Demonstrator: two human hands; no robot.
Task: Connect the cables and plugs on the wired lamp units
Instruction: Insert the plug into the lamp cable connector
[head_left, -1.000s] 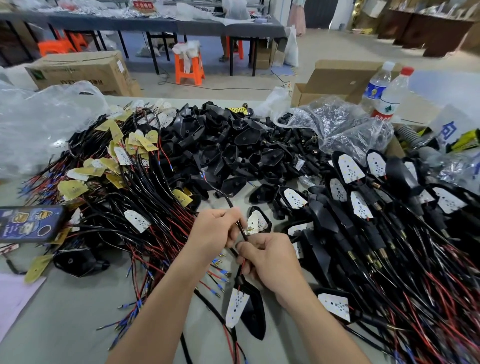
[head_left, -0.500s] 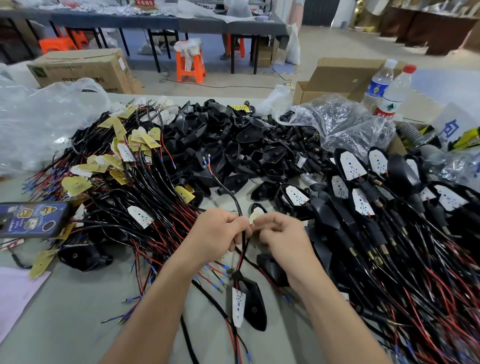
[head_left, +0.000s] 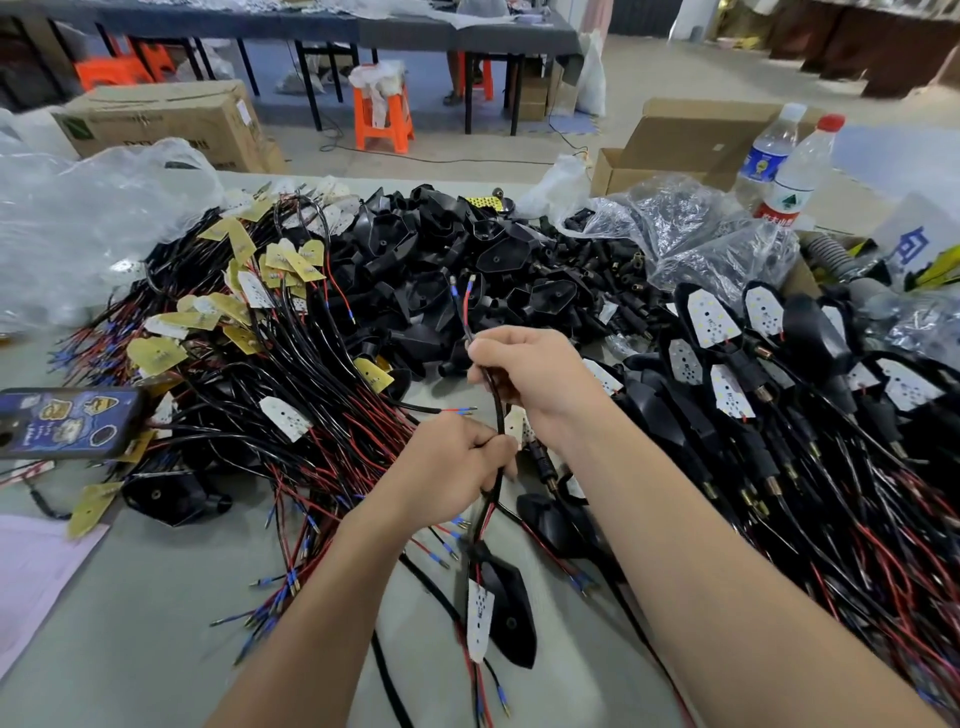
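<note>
one cable, two hands

holds the black cable (head_left: 497, 408) low down in the left hand (head_left: 457, 467), fingers curled round it. grips the same cable higher up with the right hand (head_left: 540, 379), fingers closed on it. shows two wire ends (head_left: 467, 319) sticking up above the right hand. carries the lamp unit (head_left: 511, 618) at the cable's lower end, near the grey table (head_left: 130, 597); touching or not, cannot tell. works between loose wired boards (head_left: 249, 353) at left and lamp units with plugs (head_left: 753, 395) at right.
</note>
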